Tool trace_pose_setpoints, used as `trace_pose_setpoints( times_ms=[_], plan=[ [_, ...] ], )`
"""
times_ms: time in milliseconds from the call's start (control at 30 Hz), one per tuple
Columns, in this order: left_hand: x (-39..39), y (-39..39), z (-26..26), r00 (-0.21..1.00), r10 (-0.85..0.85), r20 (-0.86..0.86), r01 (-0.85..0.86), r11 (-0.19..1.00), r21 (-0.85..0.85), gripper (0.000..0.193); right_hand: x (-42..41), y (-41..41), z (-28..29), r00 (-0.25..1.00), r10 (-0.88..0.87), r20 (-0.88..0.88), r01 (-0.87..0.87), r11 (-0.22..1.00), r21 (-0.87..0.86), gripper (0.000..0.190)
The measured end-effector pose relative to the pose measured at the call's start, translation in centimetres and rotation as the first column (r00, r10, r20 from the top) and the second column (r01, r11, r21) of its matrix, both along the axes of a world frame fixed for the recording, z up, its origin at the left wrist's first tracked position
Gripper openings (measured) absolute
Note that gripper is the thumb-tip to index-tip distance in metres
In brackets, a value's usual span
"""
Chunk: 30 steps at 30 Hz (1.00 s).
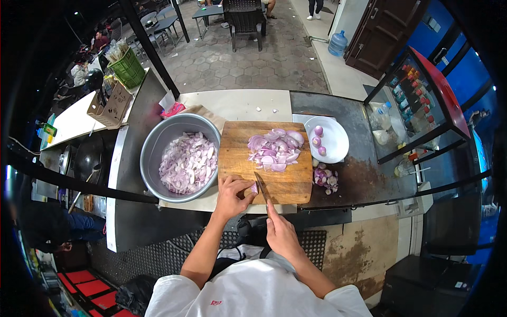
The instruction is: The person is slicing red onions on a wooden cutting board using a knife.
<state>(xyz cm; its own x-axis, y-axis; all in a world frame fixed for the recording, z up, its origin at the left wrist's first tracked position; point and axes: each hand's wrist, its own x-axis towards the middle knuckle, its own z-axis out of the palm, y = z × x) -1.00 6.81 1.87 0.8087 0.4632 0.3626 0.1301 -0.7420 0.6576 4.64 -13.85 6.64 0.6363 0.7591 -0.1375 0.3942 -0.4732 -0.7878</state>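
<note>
My left hand (234, 197) pinches a piece of red onion (254, 187) against the near edge of a wooden cutting board (233, 150). Close to its right, my right hand (280, 230) grips the handle of a kitchen knife (260, 185), whose blade lies beside the onion piece and points away from me. A pile of sliced onion (275, 148) covers the board's upper right part. Left of the board stands a large metal bowl (148, 174) with many chopped onion pieces (188, 164). At the right, a white plate (336, 138) holds several whole peeled onions (318, 130).
Onion scraps (326, 180) lie on the dark counter below the plate. A glass display case (420, 95) stands at the right. Beyond the bowl's left side are a tan plastic basket (113, 105) and a green basket (128, 69). Another person (47, 222) stands at the far left.
</note>
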Motion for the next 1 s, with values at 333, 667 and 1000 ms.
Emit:
trace_pose_setpoints(
  times_ms=[333,667,1000],
  plan=[
    [-0.1,-0.2,0.1,1.000,0.000,0.009,0.000,1.000,0.002,0.036,-0.7,2.9,4.5,0.999,0.051,0.004,-0.047,0.949,-0.312,0.063],
    [-0.2,0.0,-0.1,1.000,-0.020,-0.015,0.020,1.000,-0.021,0.035,-1.4,3.4,5.1,0.998,0.046,0.050,-0.027,0.943,-0.330,0.067],
    [-0.1,0.1,0.0,0.999,-0.038,-0.017,0.038,0.999,-0.008,0.035,-1.6,3.8,5.3,0.996,0.065,0.058,-0.040,0.934,-0.354,0.068]
  ],
)
